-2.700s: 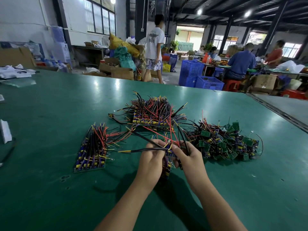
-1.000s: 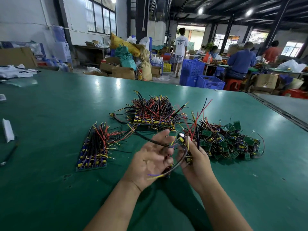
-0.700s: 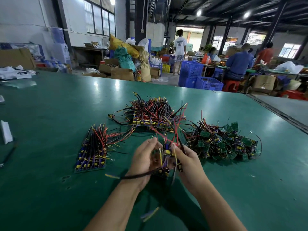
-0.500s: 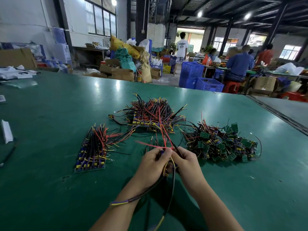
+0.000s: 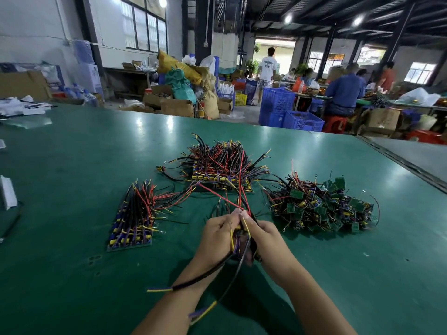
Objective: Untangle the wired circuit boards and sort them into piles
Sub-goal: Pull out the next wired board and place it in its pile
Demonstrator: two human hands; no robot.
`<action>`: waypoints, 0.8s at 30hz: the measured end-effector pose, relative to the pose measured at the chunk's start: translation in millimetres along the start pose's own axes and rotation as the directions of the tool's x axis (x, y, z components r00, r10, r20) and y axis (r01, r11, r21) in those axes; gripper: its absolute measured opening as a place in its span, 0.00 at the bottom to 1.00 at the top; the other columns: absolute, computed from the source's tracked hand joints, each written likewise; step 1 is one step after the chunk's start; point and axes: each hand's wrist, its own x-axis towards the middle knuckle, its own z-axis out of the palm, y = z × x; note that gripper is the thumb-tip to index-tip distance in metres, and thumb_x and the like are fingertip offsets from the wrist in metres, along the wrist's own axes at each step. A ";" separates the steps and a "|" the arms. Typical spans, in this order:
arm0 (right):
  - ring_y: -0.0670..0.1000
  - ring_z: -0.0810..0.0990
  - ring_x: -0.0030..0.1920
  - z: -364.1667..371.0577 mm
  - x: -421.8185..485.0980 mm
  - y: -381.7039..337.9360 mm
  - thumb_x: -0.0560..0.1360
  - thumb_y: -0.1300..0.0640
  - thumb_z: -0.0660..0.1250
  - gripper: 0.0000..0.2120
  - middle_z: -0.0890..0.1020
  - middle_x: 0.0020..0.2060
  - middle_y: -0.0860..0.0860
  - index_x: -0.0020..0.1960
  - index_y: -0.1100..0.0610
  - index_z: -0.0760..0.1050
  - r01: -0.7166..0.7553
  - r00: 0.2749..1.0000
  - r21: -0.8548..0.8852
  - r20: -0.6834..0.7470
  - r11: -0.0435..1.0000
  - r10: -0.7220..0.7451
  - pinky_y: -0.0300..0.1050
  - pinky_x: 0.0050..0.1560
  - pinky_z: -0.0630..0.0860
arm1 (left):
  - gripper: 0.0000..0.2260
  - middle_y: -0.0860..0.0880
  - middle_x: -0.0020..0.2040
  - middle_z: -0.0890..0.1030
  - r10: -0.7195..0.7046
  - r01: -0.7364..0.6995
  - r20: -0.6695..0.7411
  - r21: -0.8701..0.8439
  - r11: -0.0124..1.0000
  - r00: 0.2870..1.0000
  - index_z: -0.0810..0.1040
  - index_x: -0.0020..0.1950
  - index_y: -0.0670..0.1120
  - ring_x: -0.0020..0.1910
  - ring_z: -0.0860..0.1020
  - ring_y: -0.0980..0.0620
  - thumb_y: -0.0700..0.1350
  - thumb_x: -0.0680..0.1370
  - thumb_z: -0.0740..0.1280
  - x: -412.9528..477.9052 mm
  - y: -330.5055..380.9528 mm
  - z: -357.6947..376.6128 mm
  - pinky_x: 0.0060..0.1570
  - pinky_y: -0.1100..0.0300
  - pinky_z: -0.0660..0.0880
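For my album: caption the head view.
Left hand and right hand grip a wired board near a tangled pile on green table.

Left hand [image 5: 217,235]: fingers curled, tips pinching a wired circuit board [image 5: 240,238]. Right hand [image 5: 266,238]: same grip, fingertips just beside the left's. Both forearms bare, converging toward the fingertips.

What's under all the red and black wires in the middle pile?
Along the near edge of the middle pile, a row of yellow parts peeks out beneath the wires. Wires cover whatever lies farther back.
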 end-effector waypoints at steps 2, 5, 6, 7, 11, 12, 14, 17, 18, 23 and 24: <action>0.52 0.68 0.19 -0.4 0.2 -0.5 0.77 0.42 0.63 0.31 0.71 0.19 0.58 0.28 0.66 0.72 0.028 1.000 0.061 0.006 0.998 -0.028 0.39 0.25 0.67 | 0.26 0.38 0.22 0.75 -0.013 0.012 0.054 0.010 1.000 0.998 0.79 0.27 0.40 0.19 0.74 0.45 0.49 0.81 0.59 -0.8 2.5 1.4 0.23 0.62 0.71; 0.53 0.67 0.20 1.8 -0.5 0.3 0.78 0.43 0.62 0.28 0.69 0.18 0.56 0.24 0.58 0.73 0.035 0.999 0.090 -0.003 0.995 -0.034 0.40 0.26 0.66 | 0.27 0.38 0.22 0.76 -0.042 0.041 0.073 0.015 0.999 0.996 0.79 0.29 0.35 0.20 0.74 0.45 0.50 0.82 0.58 -1.2 4.5 1.1 0.24 0.60 0.73; 0.54 0.67 0.20 2.5 -0.8 0.3 0.78 0.42 0.61 0.28 0.69 0.18 0.56 0.24 0.56 0.73 0.031 1.000 0.058 -0.004 0.998 -0.031 0.41 0.26 0.65 | 0.27 0.38 0.22 0.76 -0.046 0.046 0.059 0.006 0.999 0.997 0.79 0.29 0.35 0.20 0.74 0.45 0.49 0.82 0.59 -1.2 4.8 1.3 0.24 0.60 0.72; 0.54 0.67 0.21 2.3 -1.2 0.3 0.79 0.40 0.60 0.29 0.69 0.18 0.57 0.23 0.55 0.72 0.026 1.000 0.017 -0.001 1.000 -0.026 0.41 0.26 0.65 | 0.26 0.39 0.22 0.75 -0.042 0.042 0.034 -0.004 0.999 0.999 0.80 0.27 0.37 0.19 0.74 0.46 0.48 0.82 0.59 -1.6 5.5 1.2 0.23 0.61 0.72; 0.54 0.68 0.21 -2.5 -2.1 -3.3 0.79 0.39 0.58 0.35 0.69 0.18 0.58 0.23 0.63 0.68 0.006 0.999 -0.032 0.046 0.999 -0.005 0.40 0.30 0.69 | 0.27 0.42 0.20 0.74 -0.069 0.069 -0.005 -0.060 0.996 0.998 0.78 0.24 0.41 0.17 0.73 0.49 0.43 0.82 0.58 -2.8 8.7 4.4 0.20 0.66 0.68; 0.54 0.67 0.21 -3.1 -2.5 -4.2 0.79 0.39 0.58 0.33 0.68 0.18 0.57 0.23 0.61 0.67 -0.001 0.998 -0.004 0.066 1.000 0.001 0.40 0.30 0.69 | 0.26 0.41 0.20 0.74 -0.091 0.091 0.008 -0.076 0.993 0.996 0.78 0.25 0.39 0.17 0.73 0.48 0.43 0.82 0.57 -3.0 9.5 5.1 0.19 0.66 0.69; 0.52 0.65 0.20 -3.6 -3.3 -6.0 0.77 0.40 0.61 0.30 0.66 0.18 0.55 0.24 0.58 0.67 -0.028 0.995 0.078 0.095 0.997 0.021 0.40 0.27 0.68 | 0.24 0.41 0.21 0.74 -0.127 0.128 0.018 -0.100 0.987 0.992 0.76 0.30 0.35 0.17 0.72 0.48 0.43 0.83 0.57 -2.4 9.4 4.9 0.20 0.67 0.68; 0.51 0.63 0.19 -3.1 -4.0 -7.6 0.74 0.40 0.62 0.25 0.64 0.18 0.53 0.26 0.55 0.67 -0.095 0.991 0.187 0.108 0.978 0.075 0.38 0.23 0.64 | 0.21 0.40 0.27 0.76 -0.133 0.133 0.016 -0.081 0.988 0.991 0.76 0.39 0.31 0.24 0.74 0.47 0.47 0.81 0.58 -1.8 7.3 1.6 0.27 0.63 0.69; 0.50 0.63 0.18 -1.5 -3.9 -8.2 0.74 0.40 0.62 0.24 0.63 0.18 0.52 0.26 0.55 0.67 -0.127 0.988 0.255 0.123 0.959 0.099 0.37 0.23 0.64 | 0.23 0.39 0.29 0.76 -0.137 0.139 0.037 -0.082 0.987 0.990 0.77 0.40 0.32 0.25 0.74 0.46 0.50 0.80 0.58 -2.4 7.1 0.7 0.28 0.61 0.70; 0.50 0.62 0.16 3.4 -1.3 -11.2 0.71 0.42 0.63 0.24 0.63 0.17 0.52 0.26 0.59 0.68 -0.174 0.984 0.442 0.111 0.880 0.139 0.37 0.19 0.64 | 0.25 0.44 0.22 0.77 -0.084 0.088 0.076 -0.052 0.995 0.994 0.77 0.25 0.43 0.18 0.74 0.49 0.59 0.72 0.58 -6.5 5.6 2.8 0.21 0.63 0.72; 0.50 0.63 0.16 3.6 -1.6 -10.9 0.71 0.42 0.63 0.24 0.64 0.17 0.53 0.26 0.59 0.68 -0.183 0.983 0.439 0.100 0.880 0.155 0.37 0.19 0.64 | 0.25 0.44 0.22 0.76 -0.093 0.097 0.063 -0.065 0.993 0.994 0.77 0.24 0.43 0.18 0.74 0.49 0.59 0.72 0.59 -7.2 6.2 5.0 0.21 0.63 0.72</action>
